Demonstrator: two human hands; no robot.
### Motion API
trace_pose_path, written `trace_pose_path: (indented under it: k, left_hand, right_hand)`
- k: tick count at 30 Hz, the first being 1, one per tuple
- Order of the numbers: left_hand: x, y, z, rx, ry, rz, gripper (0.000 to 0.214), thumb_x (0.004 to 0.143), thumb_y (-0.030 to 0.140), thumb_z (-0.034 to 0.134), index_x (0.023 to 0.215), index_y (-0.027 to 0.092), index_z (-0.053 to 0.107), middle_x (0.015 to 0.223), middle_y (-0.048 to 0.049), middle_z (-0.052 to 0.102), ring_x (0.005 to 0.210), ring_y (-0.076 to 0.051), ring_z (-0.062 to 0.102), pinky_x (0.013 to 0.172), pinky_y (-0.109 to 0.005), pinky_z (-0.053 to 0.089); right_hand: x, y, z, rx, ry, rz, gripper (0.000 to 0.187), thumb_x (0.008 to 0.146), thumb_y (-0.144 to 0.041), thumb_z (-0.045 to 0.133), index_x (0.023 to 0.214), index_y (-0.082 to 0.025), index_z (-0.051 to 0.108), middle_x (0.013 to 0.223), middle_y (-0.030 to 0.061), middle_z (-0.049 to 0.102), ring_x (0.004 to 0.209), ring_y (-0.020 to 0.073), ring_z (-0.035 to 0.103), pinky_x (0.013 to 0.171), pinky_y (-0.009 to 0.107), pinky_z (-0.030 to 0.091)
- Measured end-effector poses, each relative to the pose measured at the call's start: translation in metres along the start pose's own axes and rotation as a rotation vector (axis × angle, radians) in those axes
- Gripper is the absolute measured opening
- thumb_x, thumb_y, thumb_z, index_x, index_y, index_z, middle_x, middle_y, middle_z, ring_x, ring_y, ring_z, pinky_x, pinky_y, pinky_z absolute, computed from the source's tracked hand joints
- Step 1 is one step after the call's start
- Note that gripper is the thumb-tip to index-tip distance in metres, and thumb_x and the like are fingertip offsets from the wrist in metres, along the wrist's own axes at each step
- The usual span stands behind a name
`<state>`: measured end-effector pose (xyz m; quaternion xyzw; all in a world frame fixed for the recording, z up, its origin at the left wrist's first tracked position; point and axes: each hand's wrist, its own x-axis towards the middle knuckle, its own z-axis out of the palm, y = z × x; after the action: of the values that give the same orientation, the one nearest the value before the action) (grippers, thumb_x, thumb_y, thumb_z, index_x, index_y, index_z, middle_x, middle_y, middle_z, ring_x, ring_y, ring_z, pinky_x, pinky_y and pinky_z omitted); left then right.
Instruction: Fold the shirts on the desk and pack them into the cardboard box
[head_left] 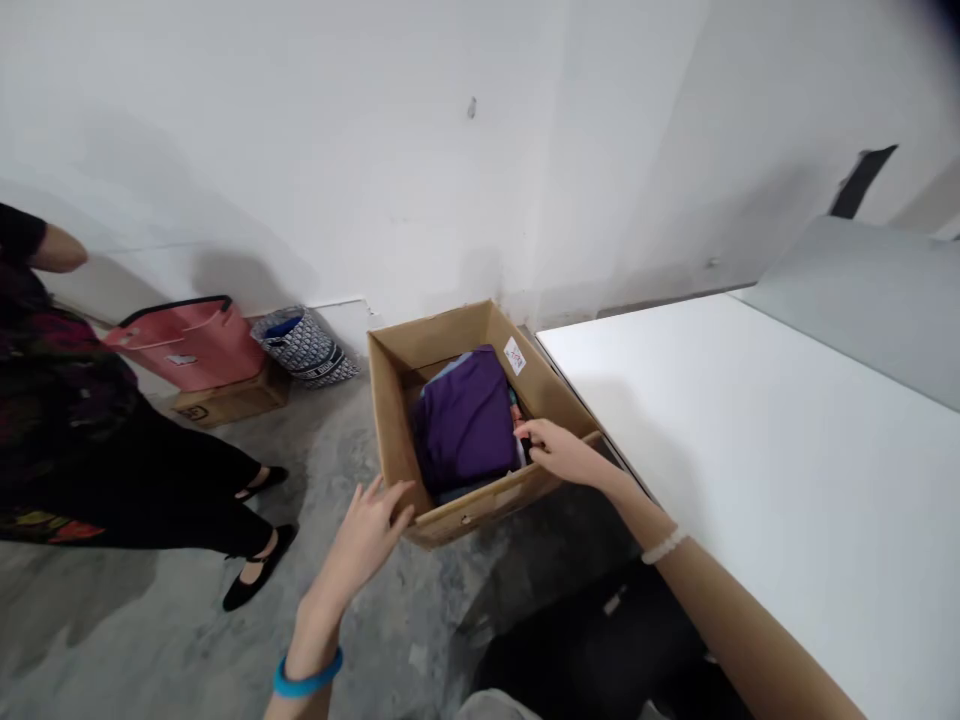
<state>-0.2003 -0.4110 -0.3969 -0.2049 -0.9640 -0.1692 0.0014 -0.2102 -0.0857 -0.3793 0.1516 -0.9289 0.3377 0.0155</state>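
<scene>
An open cardboard box (394, 425) stands on the floor in front of me. Folded clothes lie inside it, with a purple garment (469, 415) on top and a light blue edge showing beneath. My left hand (367, 530) is at the box's near left corner, fingers spread and holding nothing; whether the fingertips touch the cardboard is unclear. Over the near right side of the box, my right hand (559, 452) reaches in with loosely bent fingers. Its fingertips are beside the purple garment, close to some patterned and white cloth, and nothing shows in its grasp.
A white table (765, 450) borders the box on the right. On the left stands a person in dark clothes (97, 440). Behind are a pink bag (199, 345) on a small carton (232, 400) and a patterned basket (311, 350) by the white wall (360, 150).
</scene>
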Motion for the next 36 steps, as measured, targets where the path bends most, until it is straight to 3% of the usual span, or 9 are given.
trace_pose_path:
  k: [2, 5, 10, 15, 20, 25, 29, 32, 36]
  left_hand:
    - [-0.008, 0.005, 0.007, 0.029, 0.014, -0.017, 0.032, 0.089, 0.031, 0.045, 0.112, 0.021, 0.065, 0.125, -0.0110, 0.063, 0.133, -0.035, 0.040, 0.105, -0.063, 0.030]
    - [0.002, 0.027, 0.007, 0.051, 0.133, 0.018, 0.030, 0.090, 0.028, 0.044, 0.108, 0.019, 0.066, 0.133, -0.0127, 0.057, 0.137, -0.036, 0.034, 0.106, -0.064, 0.028]
    - [0.037, 0.091, 0.015, -0.083, 0.126, 0.338, 0.029, 0.092, 0.030, 0.042, 0.108, 0.021, 0.065, 0.129, -0.0078, 0.061, 0.134, -0.030, 0.040, 0.110, -0.059, 0.027]
    - [0.049, 0.165, 0.041, -0.230, 0.025, 0.669, 0.027, 0.093, 0.028, 0.041, 0.106, 0.022, 0.064, 0.126, -0.0066, 0.063, 0.130, -0.026, 0.045, 0.111, -0.057, 0.028]
    - [0.049, 0.227, 0.075, -0.326, -0.078, 0.957, 0.027, 0.092, 0.028, 0.042, 0.102, 0.023, 0.066, 0.120, -0.0055, 0.066, 0.127, -0.026, 0.049, 0.110, -0.056, 0.033]
    - [0.046, 0.296, 0.109, -0.387, -0.188, 1.232, 0.026, 0.092, 0.031, 0.042, 0.102, 0.026, 0.066, 0.118, -0.0033, 0.067, 0.125, -0.026, 0.052, 0.106, -0.052, 0.041]
    - [0.032, 0.369, 0.131, -0.425, -0.276, 1.498, 0.025, 0.092, 0.032, 0.042, 0.102, 0.026, 0.065, 0.118, -0.0032, 0.067, 0.125, -0.027, 0.051, 0.105, -0.052, 0.042]
    - [0.006, 0.428, 0.147, -0.451, -0.372, 1.697, 0.025, 0.092, 0.030, 0.042, 0.102, 0.026, 0.064, 0.117, -0.0029, 0.068, 0.124, -0.026, 0.052, 0.106, -0.052, 0.041]
    - [-0.047, 0.496, 0.166, -0.474, -0.586, 1.922, 0.027, 0.092, 0.029, 0.040, 0.102, 0.025, 0.065, 0.116, -0.0030, 0.068, 0.121, -0.023, 0.055, 0.106, -0.048, 0.042]
  right_hand:
    - [-0.017, 0.001, 0.010, -0.040, -0.004, -0.061, 0.047, 0.074, -0.003, 0.044, 0.113, -0.021, 0.062, 0.113, 0.0099, 0.061, 0.100, 0.0204, 0.061, 0.090, 0.037, 0.050]
    - [-0.045, 0.002, 0.012, -0.113, 0.090, -0.058, 0.042, 0.080, -0.006, 0.044, 0.113, -0.021, 0.063, 0.121, 0.0114, 0.058, 0.112, 0.0223, 0.057, 0.097, 0.041, 0.047]
    - [-0.113, 0.016, -0.007, -0.259, 0.322, 0.035, 0.032, 0.087, -0.013, 0.042, 0.109, -0.021, 0.064, 0.127, 0.0121, 0.056, 0.123, 0.0243, 0.050, 0.103, 0.048, 0.041]
    - [-0.214, 0.027, -0.040, -0.360, 0.578, 0.327, 0.029, 0.089, -0.013, 0.038, 0.102, -0.022, 0.063, 0.125, 0.0113, 0.058, 0.123, 0.0241, 0.050, 0.100, 0.047, 0.043]
    - [-0.342, 0.024, -0.064, -0.438, 0.780, 0.678, 0.030, 0.088, -0.013, 0.037, 0.099, -0.021, 0.063, 0.120, 0.0101, 0.062, 0.116, 0.0235, 0.055, 0.098, 0.046, 0.044]
    - [-0.468, -0.003, -0.057, -0.503, 0.969, 1.016, 0.029, 0.086, -0.013, 0.039, 0.096, -0.020, 0.065, 0.118, 0.0099, 0.063, 0.113, 0.0236, 0.056, 0.098, 0.044, 0.043]
    - [-0.552, -0.039, -0.040, -0.599, 1.124, 1.245, 0.029, 0.084, -0.010, 0.039, 0.095, -0.017, 0.066, 0.115, 0.0114, 0.063, 0.111, 0.0234, 0.056, 0.098, 0.041, 0.042]
    - [-0.609, -0.072, -0.024, -0.676, 1.228, 1.439, 0.029, 0.083, -0.007, 0.040, 0.094, -0.016, 0.066, 0.111, 0.0111, 0.065, 0.108, 0.0228, 0.056, 0.098, 0.039, 0.041]
    - [-0.678, -0.118, 0.000, -0.729, 1.344, 1.749, 0.030, 0.084, -0.006, 0.041, 0.095, -0.018, 0.066, 0.116, 0.0101, 0.062, 0.111, 0.0215, 0.055, 0.101, 0.038, 0.039]
